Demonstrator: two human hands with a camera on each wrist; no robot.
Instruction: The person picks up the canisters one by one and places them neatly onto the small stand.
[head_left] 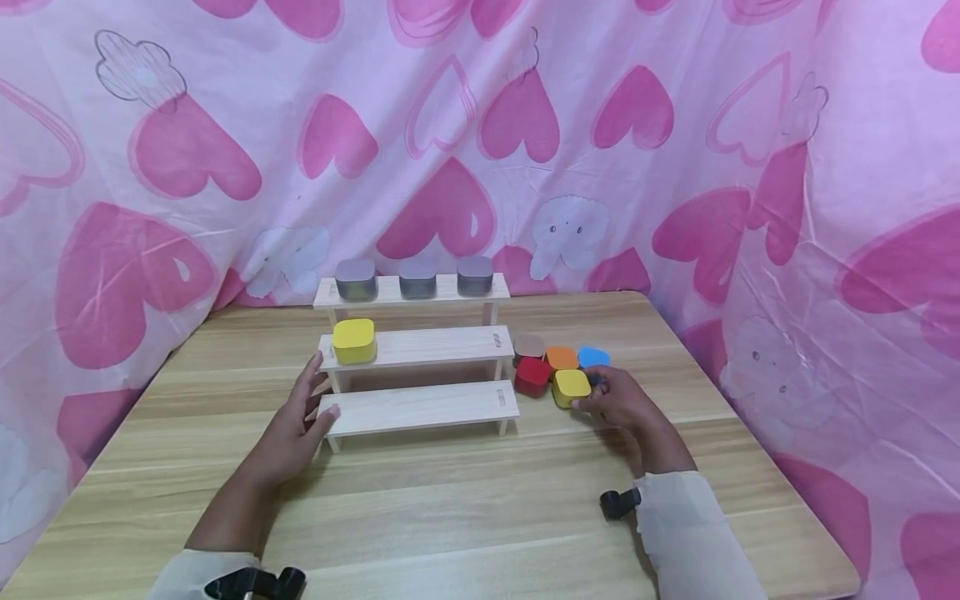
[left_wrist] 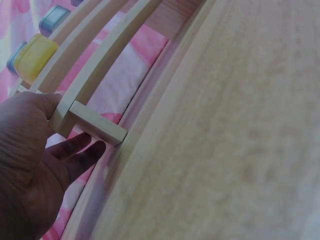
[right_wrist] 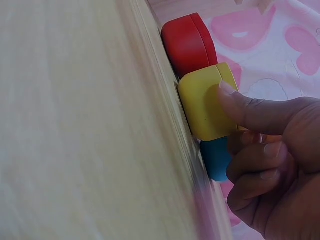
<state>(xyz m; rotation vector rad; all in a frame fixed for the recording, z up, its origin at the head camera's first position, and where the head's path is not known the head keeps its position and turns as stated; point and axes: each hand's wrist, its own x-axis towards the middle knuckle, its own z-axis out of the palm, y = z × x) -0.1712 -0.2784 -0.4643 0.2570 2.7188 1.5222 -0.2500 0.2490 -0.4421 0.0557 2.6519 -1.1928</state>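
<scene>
A pale wooden three-step display rack [head_left: 420, 408] stands on the table. My left hand [head_left: 291, 429] is at its left end, thumb on the lowest step's corner and forefinger by the middle step; in the left wrist view, two fingers extend loosely below the step [left_wrist: 97, 122]. To the right of the rack, my right hand [head_left: 622, 400] pinches a small yellow lidded box [right_wrist: 207, 105], its thumb on the near side. Against this box sit a red box [right_wrist: 187, 42], an orange box [head_left: 561, 358], a blue box [head_left: 593, 357] and a greyish box [head_left: 528, 347].
Three grey boxes [head_left: 417, 279] line the top step, and another yellow box [head_left: 354, 342] sits at the left of the middle step. The wood-grain table [head_left: 465, 517] extends toward me. Behind and beside it hangs a pink heart-patterned cloth [head_left: 450, 125].
</scene>
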